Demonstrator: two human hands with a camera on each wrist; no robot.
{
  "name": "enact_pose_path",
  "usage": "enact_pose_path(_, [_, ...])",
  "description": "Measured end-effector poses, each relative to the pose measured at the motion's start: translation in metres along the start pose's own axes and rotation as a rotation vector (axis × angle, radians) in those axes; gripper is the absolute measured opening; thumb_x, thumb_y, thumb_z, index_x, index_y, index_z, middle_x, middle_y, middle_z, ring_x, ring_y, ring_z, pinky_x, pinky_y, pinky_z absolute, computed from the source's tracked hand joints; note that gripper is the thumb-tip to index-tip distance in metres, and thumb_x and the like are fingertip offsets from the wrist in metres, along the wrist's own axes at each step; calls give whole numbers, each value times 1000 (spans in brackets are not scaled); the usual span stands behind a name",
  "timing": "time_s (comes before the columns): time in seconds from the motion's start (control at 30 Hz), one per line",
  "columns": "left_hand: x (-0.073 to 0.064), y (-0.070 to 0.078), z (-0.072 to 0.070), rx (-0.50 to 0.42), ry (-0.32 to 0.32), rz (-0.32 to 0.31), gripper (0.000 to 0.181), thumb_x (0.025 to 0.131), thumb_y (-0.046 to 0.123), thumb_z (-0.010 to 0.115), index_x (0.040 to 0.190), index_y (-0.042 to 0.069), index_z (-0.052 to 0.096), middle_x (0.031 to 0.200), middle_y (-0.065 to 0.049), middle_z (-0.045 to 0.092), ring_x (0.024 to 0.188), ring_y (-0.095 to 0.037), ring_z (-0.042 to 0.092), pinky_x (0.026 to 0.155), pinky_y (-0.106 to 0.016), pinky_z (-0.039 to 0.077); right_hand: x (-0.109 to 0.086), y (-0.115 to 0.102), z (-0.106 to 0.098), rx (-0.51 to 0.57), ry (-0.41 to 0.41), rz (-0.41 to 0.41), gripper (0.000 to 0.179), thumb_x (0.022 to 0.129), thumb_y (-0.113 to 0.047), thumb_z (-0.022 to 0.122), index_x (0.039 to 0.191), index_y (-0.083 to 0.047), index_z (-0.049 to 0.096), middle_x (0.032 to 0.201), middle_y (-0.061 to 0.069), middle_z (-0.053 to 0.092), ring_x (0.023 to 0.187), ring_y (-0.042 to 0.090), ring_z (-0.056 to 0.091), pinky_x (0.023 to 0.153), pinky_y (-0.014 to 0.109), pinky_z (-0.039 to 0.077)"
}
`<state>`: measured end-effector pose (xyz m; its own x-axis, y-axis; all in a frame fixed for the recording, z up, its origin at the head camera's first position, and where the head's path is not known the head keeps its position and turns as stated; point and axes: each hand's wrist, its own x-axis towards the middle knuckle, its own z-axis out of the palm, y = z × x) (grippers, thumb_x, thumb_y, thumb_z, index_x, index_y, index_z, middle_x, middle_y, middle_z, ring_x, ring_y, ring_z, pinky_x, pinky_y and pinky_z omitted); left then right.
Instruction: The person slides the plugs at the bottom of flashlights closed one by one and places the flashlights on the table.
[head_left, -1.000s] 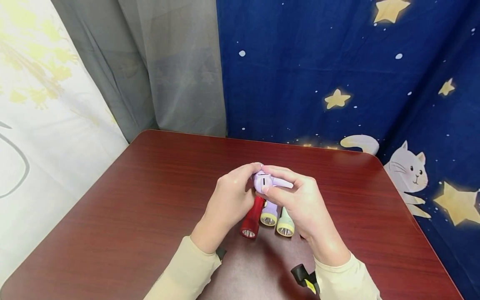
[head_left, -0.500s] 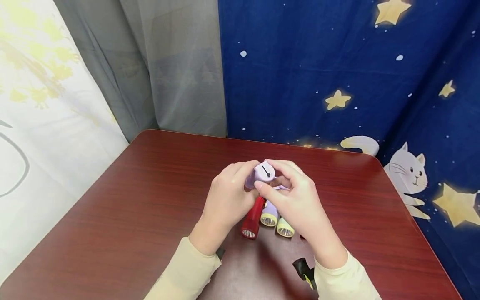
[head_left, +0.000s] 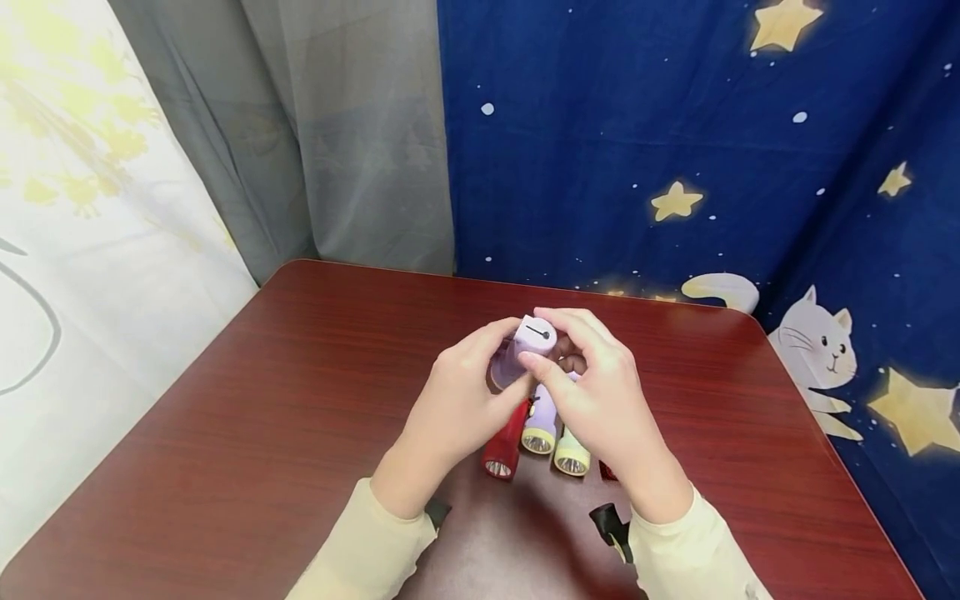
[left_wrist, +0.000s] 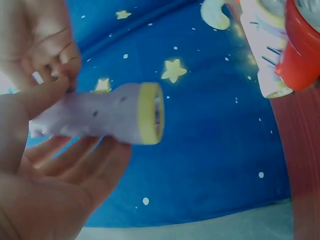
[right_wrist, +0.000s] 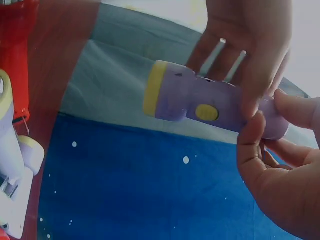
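Note:
A purple flashlight (head_left: 536, 333) with a yellow head ring is held up above the table. Its tail end, marked by a dark slot, faces up in the head view. My left hand (head_left: 465, 392) holds the body between thumb and fingers; in the right wrist view the yellow button (right_wrist: 207, 112) shows. With thumb and fingertips, my right hand (head_left: 600, 392) pinches the tail end. Below them on the table lie a red flashlight (head_left: 504, 446), a second purple one (head_left: 540, 427) and a pale green one (head_left: 572, 452), partly hidden by the hands.
A dark red piece (head_left: 607, 472) shows beside the right wrist, mostly covered. The brown wooden table (head_left: 300, 417) reaches back to a grey curtain (head_left: 375, 167) and a blue starry curtain (head_left: 562, 167). Black camera mounts (head_left: 611, 527) sit at the wrists.
The purple flashlight has turned, and its slotted end has risen and tipped upward, slightly to the right. My right fingers have shifted around that end; the flashlights on the table stay put.

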<state>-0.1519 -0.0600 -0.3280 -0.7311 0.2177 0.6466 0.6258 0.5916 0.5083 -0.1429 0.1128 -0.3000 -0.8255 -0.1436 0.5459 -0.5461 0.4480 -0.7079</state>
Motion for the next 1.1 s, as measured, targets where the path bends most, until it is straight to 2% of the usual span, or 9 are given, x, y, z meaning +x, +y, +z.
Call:
enact_pose_path(0.17, [1, 0, -4, -104, -30, -14, 55, 92, 12, 83, 143, 9, 63, 119, -9, 78, 104, -19, 75, 93, -35, 64, 2, 3, -5, -65, -50, -8, 47, 94, 2, 75, 140, -6, 68, 113, 8, 72, 89, 17, 62, 76, 15, 51])
enact_pose_path(0.27, [2, -1, -3, -123, -27, 12, 56, 92, 9, 82, 145, 8, 62, 127, -9, 76, 110, -19, 75, 101, -35, 62, 1, 2, -6, -84, -82, -26, 47, 96, 3, 73, 142, -7, 67, 111, 8, 71, 91, 17, 60, 77, 19, 51])
enact_pose_path(0.4, [1, -3, -2, -135, -4, 30, 53, 91, 6, 82, 141, 6, 65, 134, -9, 73, 117, -21, 73, 109, -37, 58, 1, 1, -5, -61, -99, 0, 49, 96, 2, 73, 143, -8, 66, 106, 8, 71, 91, 18, 60, 77, 20, 52])
enact_pose_path(0.5, [2, -4, -1, -151, 13, 22, 49, 90, 6, 82, 136, 6, 66, 130, -9, 74, 112, -20, 74, 103, -36, 60, 1, 2, -5, -32, -108, 37, 50, 95, 0, 75, 144, -8, 66, 103, 10, 71, 90, 18, 62, 77, 19, 54])
enact_pose_path(0.63, [2, -6, -2, -162, 8, -24, 45, 91, 6, 81, 134, 7, 66, 123, -9, 74, 101, -18, 73, 92, -32, 64, 1, 5, -3, -34, -134, 59, 53, 95, -5, 77, 146, -7, 63, 108, 11, 73, 92, 19, 69, 82, 23, 61])
enact_pose_path(0.83, [0, -14, -7, -178, 1, -111, 50, 88, 5, 86, 133, 8, 64, 118, -9, 73, 98, -18, 72, 86, -30, 66, 1, 15, 3, -85, -210, 85, 57, 94, -14, 80, 147, -6, 60, 121, 9, 72, 93, 17, 75, 87, 35, 66])
enact_pose_path(1.1, [-1, -23, -6, -174, 25, -159, 50, 86, 9, 89, 131, 9, 66, 120, -7, 73, 105, -19, 72, 85, -31, 66, -1, 22, 7, -73, -246, 108, 46, 95, -13, 80, 138, -7, 67, 112, 7, 73, 88, 12, 73, 86, 37, 66])
